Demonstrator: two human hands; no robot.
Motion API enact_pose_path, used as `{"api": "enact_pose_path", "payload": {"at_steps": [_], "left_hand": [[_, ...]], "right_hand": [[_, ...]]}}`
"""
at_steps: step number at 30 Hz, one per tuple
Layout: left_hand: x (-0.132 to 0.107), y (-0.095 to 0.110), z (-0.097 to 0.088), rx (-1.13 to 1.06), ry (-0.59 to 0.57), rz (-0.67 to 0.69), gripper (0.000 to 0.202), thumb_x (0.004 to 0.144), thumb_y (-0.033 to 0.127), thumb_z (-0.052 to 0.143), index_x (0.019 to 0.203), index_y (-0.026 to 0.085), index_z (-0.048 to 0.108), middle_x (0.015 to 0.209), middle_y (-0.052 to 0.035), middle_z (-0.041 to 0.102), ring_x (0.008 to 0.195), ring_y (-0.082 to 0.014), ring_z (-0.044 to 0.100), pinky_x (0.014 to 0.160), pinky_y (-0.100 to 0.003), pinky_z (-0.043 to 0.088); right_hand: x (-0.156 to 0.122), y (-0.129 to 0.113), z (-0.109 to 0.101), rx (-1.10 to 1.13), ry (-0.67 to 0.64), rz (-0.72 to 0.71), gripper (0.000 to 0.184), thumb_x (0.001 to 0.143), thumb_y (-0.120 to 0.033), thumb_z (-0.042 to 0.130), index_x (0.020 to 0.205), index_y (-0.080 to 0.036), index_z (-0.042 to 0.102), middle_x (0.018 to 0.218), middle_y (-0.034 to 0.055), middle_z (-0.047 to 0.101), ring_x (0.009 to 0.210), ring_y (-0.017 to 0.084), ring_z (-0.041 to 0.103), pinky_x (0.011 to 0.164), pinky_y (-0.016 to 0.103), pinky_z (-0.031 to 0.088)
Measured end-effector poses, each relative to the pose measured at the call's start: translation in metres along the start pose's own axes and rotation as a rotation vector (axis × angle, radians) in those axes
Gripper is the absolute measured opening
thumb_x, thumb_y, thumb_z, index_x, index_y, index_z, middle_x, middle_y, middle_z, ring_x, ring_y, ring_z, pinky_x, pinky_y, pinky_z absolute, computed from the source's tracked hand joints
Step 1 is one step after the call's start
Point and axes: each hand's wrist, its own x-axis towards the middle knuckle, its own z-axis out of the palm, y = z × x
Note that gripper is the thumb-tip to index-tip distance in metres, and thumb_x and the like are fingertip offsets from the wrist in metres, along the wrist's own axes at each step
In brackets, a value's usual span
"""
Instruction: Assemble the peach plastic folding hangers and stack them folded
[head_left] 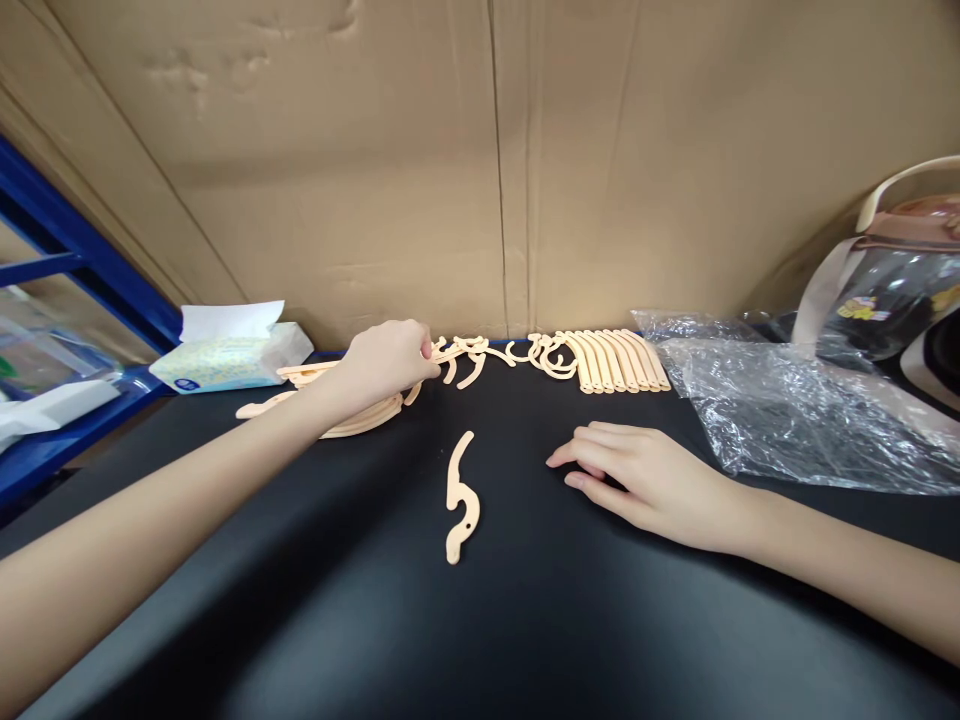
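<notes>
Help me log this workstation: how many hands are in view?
2: the left hand by the beige pieces along the back, the right hand to the right of the lone curved piece.

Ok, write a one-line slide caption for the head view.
Left hand at the loose beige hooked pieces, right hand open near a lone hooked piece on the black tabletop.

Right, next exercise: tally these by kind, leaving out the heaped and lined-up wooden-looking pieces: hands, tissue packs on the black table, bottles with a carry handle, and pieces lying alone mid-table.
Hands: 2 (left hand, right hand)
Tissue pack: 1
Bottle: 1
Lone piece: 1
Total: 5
</notes>
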Motion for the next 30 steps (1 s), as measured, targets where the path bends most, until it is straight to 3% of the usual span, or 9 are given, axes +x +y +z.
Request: {"api": "enact_pose_path", "payload": {"at_steps": [7,14,16,19,23,26,30], "left_hand": [[-0.036,0.002,-0.004,-0.121,0.209,0.057,0.005,0.076,0.024,0.058,0.076,0.022,0.053,0.076,-0.0008,0.065,0.072,-0.0216,0.06,0.057,-0.03,0.037],[-0.108,0.017,0.02,-0.347,0.266,0.21,0.011,0.084,0.031,0.049,0.075,0.025,0.046,0.059,0.0065,0.054,0.049,-0.0143,0.051,0.049,-0.025,0.034],[-0.124,0.023,0.027,-0.38,0.204,0.228,0.012,0.087,0.03,0.045,0.077,0.024,0.045,0.06,0.0067,0.057,0.049,-0.014,0.053,0.048,-0.024,0.035],[-0.138,0.035,0.028,-0.323,0.007,0.206,0.013,0.093,0.026,0.036,0.086,0.024,0.047,0.067,0.0036,0.066,0.053,-0.0165,0.062,0.049,-0.025,0.038],[-0.142,0.049,0.022,-0.092,-0.166,0.198,0.034,0.096,0.02,0.031,0.127,0.023,0.047,0.077,-0.001,0.073,0.064,-0.0252,0.071,0.052,-0.03,0.039],[-0.145,0.054,0.02,-0.016,-0.219,0.234,0.044,0.098,0.021,0.028,0.14,0.024,0.04,0.074,-0.0019,0.073,0.066,-0.0278,0.072,0.054,-0.033,0.04],[-0.141,0.052,0.016,0.069,-0.253,0.259,0.043,0.1,0.031,0.027,0.137,0.024,0.045,0.062,-0.0033,0.068,0.059,-0.0289,0.07,0.048,-0.033,0.033]], "right_hand": [[0.0,0.001,0.0,0.002,0.001,0.009,0.021,0.1,-0.023,0.044,0.11,-0.017,0.061,0.088,0.0037,0.063,0.08,0.017,0.062,0.073,0.029,0.048],[0.001,0.0,0.0,0.002,-0.006,0.015,0.021,0.1,-0.022,0.044,0.11,-0.017,0.062,0.089,0.0038,0.064,0.082,0.017,0.062,0.074,0.029,0.049],[0.001,0.0,0.0,0.002,-0.004,0.016,0.021,0.1,-0.022,0.044,0.111,-0.017,0.062,0.089,0.0038,0.064,0.081,0.017,0.062,0.074,0.029,0.049],[0.0,0.0,0.001,0.005,0.002,0.02,0.021,0.1,-0.023,0.045,0.11,-0.017,0.062,0.09,0.0038,0.065,0.083,0.017,0.063,0.075,0.029,0.049],[-0.001,-0.001,0.0,0.005,0.005,0.015,0.021,0.1,-0.023,0.045,0.11,-0.018,0.062,0.091,0.0041,0.066,0.084,0.018,0.063,0.076,0.03,0.049],[-0.001,-0.001,-0.001,0.003,0.005,0.014,0.021,0.1,-0.023,0.044,0.11,-0.018,0.062,0.091,0.0041,0.066,0.084,0.018,0.064,0.075,0.03,0.05],[0.0,-0.002,-0.001,0.001,0.005,0.02,0.021,0.1,-0.023,0.044,0.11,-0.018,0.062,0.09,0.0045,0.066,0.083,0.018,0.064,0.074,0.031,0.051]]}}
